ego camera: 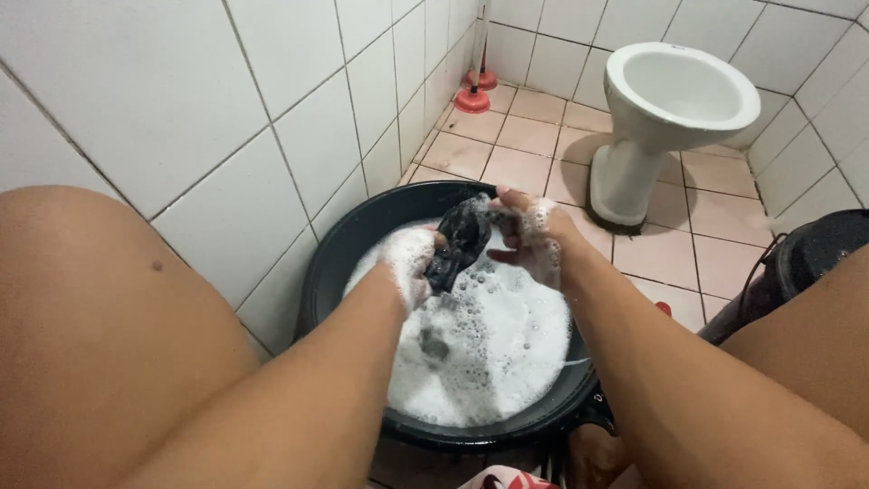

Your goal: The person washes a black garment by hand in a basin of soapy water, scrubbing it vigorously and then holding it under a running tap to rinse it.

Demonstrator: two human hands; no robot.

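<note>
Bare knees frame a black basin of suds on the tiled floor, above which the foam-covered left hand and right hand each grip one end of a dark wet cloth, with a white toilet beyond.

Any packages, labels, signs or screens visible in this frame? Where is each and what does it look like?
None in view. The left hand and right hand, both soapy, grip a dark cloth over a black basin of suds; a white toilet and red plungers stand on the tiled floor.
</note>
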